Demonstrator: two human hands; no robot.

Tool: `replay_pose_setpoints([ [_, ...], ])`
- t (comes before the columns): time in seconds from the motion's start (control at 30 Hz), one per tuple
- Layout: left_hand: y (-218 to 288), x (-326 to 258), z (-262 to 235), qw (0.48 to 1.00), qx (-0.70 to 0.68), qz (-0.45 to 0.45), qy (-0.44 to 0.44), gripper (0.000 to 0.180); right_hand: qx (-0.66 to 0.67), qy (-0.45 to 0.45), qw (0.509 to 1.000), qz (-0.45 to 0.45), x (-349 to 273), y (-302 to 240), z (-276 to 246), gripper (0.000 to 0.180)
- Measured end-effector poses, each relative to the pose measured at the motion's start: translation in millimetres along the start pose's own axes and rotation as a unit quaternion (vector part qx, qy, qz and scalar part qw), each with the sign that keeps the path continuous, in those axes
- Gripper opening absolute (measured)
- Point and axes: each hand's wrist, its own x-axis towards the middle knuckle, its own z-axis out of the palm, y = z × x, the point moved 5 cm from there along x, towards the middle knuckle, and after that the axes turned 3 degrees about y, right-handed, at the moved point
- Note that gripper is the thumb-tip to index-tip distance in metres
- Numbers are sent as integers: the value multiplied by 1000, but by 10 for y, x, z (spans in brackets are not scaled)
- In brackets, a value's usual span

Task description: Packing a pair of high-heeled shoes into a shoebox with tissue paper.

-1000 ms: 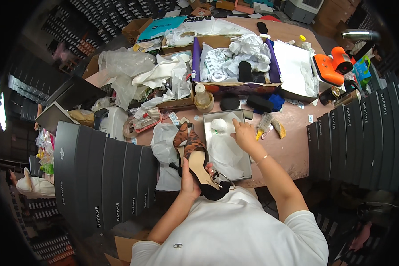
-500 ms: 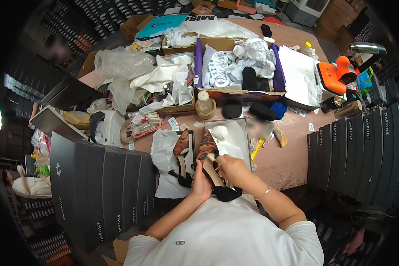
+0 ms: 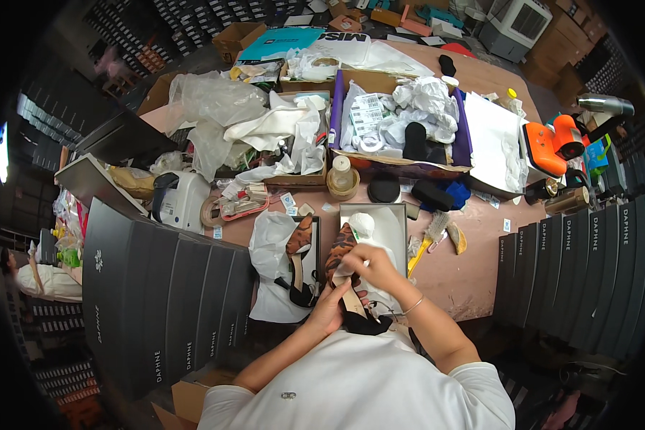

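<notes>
Surface [image 3: 473,279], pinkish-brown, cluttered toward the far side. Left row of dark boxes [image 3: 147,308] and right row of dark boxes [image 3: 573,279] flank it. Purple-sided carton [image 3: 466,136] beyond, crumpled white paper inside. Open grey box [image 3: 394,222] nearer the person, white tissue in it. Shoe in work [image 3: 342,247], leopard-print upper, partly over grey box's left side, black heel end toward the shirt. Mate shoe [image 3: 300,236] left of it. Left hand [image 3: 327,309] clamped around the worked shoe's middle. Right hand [image 3: 371,266] above the shoe, fingers bent; cannot tell whether gripping. Thin bracelet [image 3: 413,306], right wrist.
</notes>
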Motion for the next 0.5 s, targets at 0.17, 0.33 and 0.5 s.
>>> replay_pose_setpoints([
  [0.17,-42,168,-318,995,-67,-46,60,43,-384,138,910,-75,435,743,-220,30],
  [0.33,25,150,-307,993,-68,-48,83,54,-293,166,941,34,529,1090,-323,36],
  [0.5,41,174,-259,992,-115,-35,41,63,35,128,990,-40,-72,57,-334,36],
])
